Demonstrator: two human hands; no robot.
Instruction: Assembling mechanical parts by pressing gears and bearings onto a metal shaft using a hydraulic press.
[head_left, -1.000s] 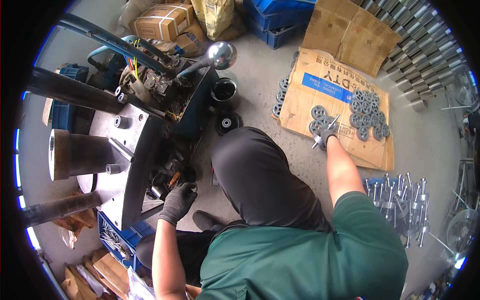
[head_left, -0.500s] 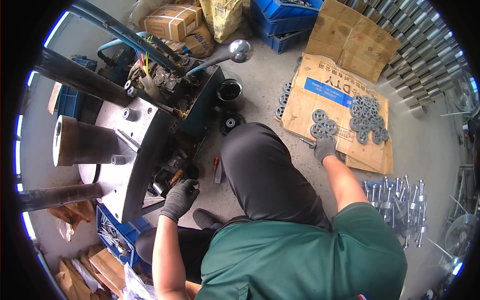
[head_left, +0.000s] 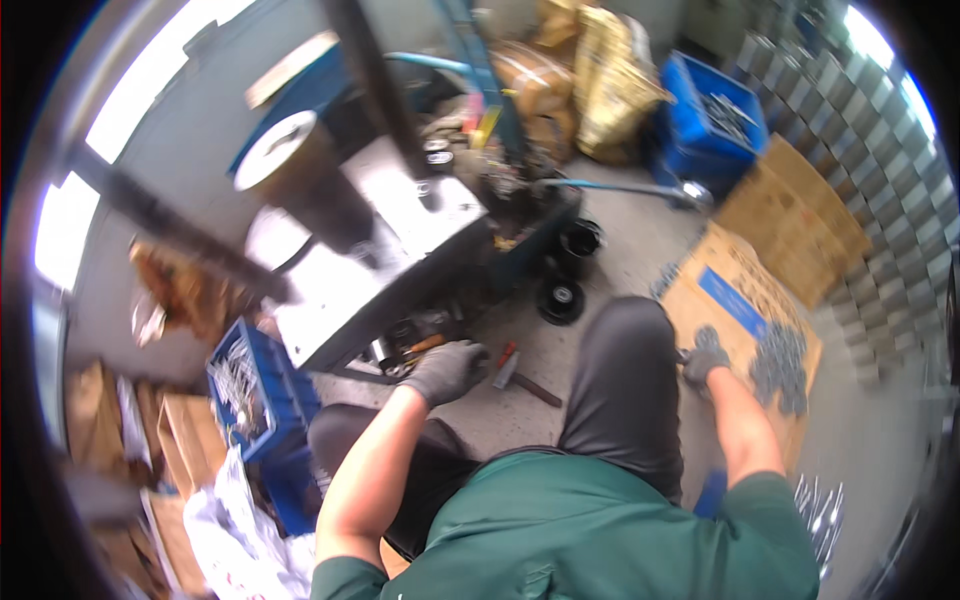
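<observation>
Head — grey wheels (head_left: 706, 337) near right hand (head_left: 706, 369)

A workshop is indicated by the heavy machine (head_left: 400, 305) with thick columns (head_left: 378, 90), the blue crate (head_left: 290, 395) filled with metal parts (head_left: 236, 375), and grey wheels (head_left: 778, 355) laid on cardboard (head_left: 690, 292).

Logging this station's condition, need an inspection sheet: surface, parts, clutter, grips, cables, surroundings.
Surface: grey floor; cardboard sheet on it at right.
Parts: grey wheels clustered on the sheet; too blurred to count.
Clutter: red item and dark bar on the floor, right of the left grip.
Left grip: gloved, beside the machine; cannot tell whether it holds anything.
Right grip: gloved, at the sheet's left side near the wheels; blur hides any held thing.
Cables: red and yellow wires at the machine, blurred.
Surroundings: blue bin of metal pieces and white bag lower left, yellow sack at top, stacked tubes at right.
</observation>
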